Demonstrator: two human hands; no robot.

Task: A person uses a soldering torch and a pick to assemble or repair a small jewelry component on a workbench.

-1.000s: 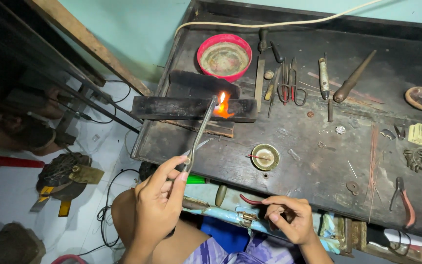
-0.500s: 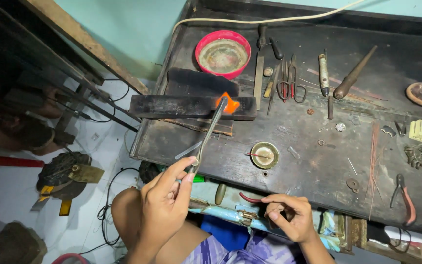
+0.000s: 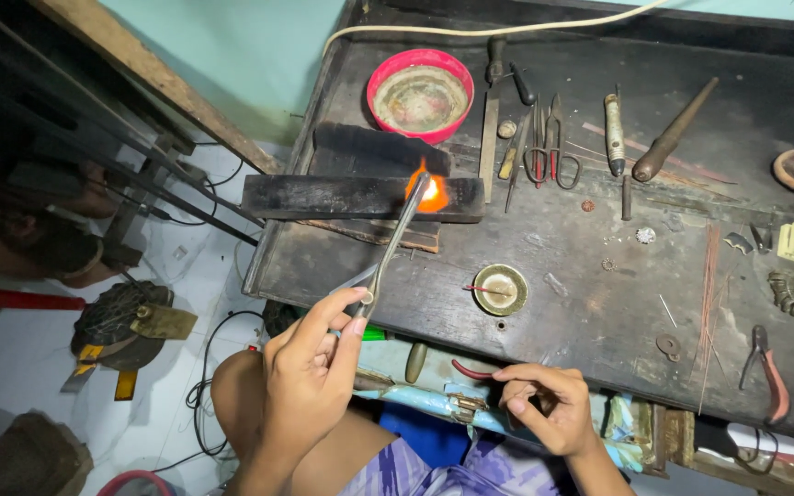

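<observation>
My left hand (image 3: 310, 367) grips a long metal torch tube (image 3: 395, 241) that slants up and right over the dark workbench (image 3: 544, 303). An orange flame (image 3: 428, 194) burns at its tip against a charred black block (image 3: 351, 197). My right hand (image 3: 544, 404) rests at the bench's near edge, fingers curled around something small and dark that I cannot make out. A small round brass dish (image 3: 500, 288) sits on the bench between the two hands.
A red bowl (image 3: 420, 93) stands at the back. Scissors (image 3: 551, 147), files, a wooden-handled tool (image 3: 673, 131), red-handled pliers (image 3: 766, 373), thin wires and small metal parts lie across the right side. A white cable runs along the back edge. The floor with cords lies left.
The flame has stayed at the block, flickering and shifting slightly. My left hand holds the torch in nearly the same place; my right hand has barely moved.
</observation>
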